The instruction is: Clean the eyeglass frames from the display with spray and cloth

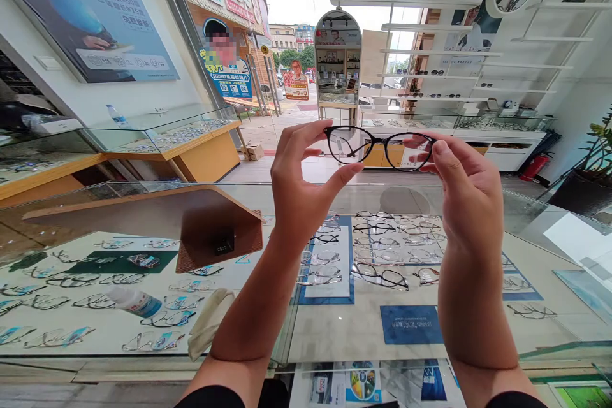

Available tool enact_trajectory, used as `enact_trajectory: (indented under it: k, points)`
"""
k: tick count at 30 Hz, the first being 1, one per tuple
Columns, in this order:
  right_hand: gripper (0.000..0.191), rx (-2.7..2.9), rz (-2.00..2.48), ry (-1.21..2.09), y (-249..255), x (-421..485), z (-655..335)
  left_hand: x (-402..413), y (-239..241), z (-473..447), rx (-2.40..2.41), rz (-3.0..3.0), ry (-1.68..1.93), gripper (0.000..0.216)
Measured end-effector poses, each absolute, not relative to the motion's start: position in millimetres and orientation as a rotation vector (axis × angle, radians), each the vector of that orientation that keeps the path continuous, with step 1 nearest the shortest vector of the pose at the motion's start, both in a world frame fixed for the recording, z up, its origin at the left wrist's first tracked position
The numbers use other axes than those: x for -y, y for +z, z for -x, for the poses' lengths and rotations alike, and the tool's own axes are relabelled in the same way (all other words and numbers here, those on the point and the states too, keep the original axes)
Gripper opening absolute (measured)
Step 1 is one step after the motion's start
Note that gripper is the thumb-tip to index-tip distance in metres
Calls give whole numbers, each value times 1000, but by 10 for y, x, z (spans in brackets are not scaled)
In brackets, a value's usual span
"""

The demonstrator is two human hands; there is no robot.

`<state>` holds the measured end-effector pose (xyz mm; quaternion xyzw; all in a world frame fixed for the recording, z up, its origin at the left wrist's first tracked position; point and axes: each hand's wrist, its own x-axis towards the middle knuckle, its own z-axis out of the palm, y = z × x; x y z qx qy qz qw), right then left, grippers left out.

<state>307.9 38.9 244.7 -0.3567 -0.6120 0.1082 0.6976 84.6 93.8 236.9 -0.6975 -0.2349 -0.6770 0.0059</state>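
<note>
A pair of dark round-framed eyeglasses [380, 141] is held up level above the glass counter, lenses facing me. My left hand [302, 172] grips its left end at the hinge with the fingertips, while the thumb reaches out below the left lens. At the other end, my right hand [466, 175] pinches the right hinge between thumb and fingers. One folded temple shows through the left lens. Beneath my forearms, rows of eyeglasses [382, 276] lie inside the counter. A pale cloth [210, 324] lies beside my left forearm, and a white bottle [134, 301] is further left.
A brown angular stand [210, 223] rests on the glass counter [335, 338] at left. Beyond are an arched mirror [338, 64], a side showcase [205, 146] and white wall shelves [430, 29]. A fire extinguisher [534, 167] and a potted plant [590, 172] stand at right.
</note>
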Motion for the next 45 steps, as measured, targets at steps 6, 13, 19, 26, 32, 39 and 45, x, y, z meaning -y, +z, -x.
enact_trajectory:
  k: [6, 13, 19, 26, 32, 39, 45]
  points:
    - [29, 1354, 756, 393, 2464, -391, -3111, -987, 2350, -848, 769, 2265, -2172, 61]
    - [32, 1396, 750, 424, 2463, -400, -3147, -972, 2358, -852, 823, 2301, -2134, 59]
    - [17, 1548, 928, 58, 2520, -307, -3079, -903, 2432, -777, 703, 2364, -1740, 59]
    - [12, 1780, 1019, 76, 2516, -333, -3117, -784, 2463, -762, 709, 2343, -1530, 60]
    - [17, 1868, 953, 289, 2524, -299, -3167, -827, 2484, -700, 653, 2593, -1647, 60]
    - [26, 1822, 865, 742, 2439, -582, -3171, -1166, 2350, -722, 655, 2962, -2036, 69]
    - [28, 1766, 861, 858, 2349, -852, -3170, -1414, 2274, -765, 619, 2971, -2153, 68]
